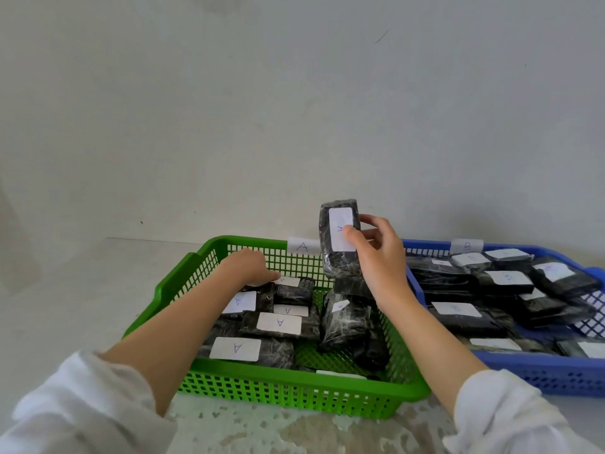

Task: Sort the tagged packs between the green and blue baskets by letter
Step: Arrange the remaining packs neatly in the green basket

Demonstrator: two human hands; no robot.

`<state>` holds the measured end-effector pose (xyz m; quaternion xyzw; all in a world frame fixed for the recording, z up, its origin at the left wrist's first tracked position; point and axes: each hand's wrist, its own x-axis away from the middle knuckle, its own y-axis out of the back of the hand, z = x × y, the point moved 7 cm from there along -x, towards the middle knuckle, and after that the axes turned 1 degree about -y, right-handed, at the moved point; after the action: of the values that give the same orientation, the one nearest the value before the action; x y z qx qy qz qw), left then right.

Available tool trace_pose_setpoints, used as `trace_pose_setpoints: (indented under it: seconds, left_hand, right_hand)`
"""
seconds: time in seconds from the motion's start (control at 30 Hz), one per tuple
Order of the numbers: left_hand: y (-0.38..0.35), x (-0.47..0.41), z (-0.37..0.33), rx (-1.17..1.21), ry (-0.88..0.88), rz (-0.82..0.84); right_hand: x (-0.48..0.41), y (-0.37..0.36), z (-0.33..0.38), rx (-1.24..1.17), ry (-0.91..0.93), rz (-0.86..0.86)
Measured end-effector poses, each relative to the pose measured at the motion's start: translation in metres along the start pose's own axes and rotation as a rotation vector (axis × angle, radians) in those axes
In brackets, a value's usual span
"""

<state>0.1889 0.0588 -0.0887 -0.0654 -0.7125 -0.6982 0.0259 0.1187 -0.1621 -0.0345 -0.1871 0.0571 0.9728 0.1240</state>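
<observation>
In the green basket [170, 283], rim tag "A" [302, 246]: left grip [250, 267] on a rear "A" pack [294, 291], pinching or just touching, can't tell. Over its right side, right grip [376, 253] clamped on raised black pack [337, 263], tag "A". Far right, blue basket [556, 375], tagged "B" [467, 246].

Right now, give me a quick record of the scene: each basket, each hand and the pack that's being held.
green basket: tagged A, A packs inside
blue basket: tagged B, tagged packs inside
right hand: grips held pack upright above green basket's far right
held pack: tag reads A
left hand: fingers touch far pack in green basket
</observation>
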Motion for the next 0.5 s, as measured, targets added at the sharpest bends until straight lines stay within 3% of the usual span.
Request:
trace_pose_setpoints:
  seconds: [0.3,0.5]
  left_hand:
    - [-0.013,-0.002,0.006,0.487,0.173,0.136]
    - [-0.019,-0.003,0.010,0.672,0.140,0.184]
  right_hand:
    - [0.001,-0.003,0.000,0.062,0.016,0.037]
    - [0.002,-0.004,0.000,0.097,-0.005,0.045]
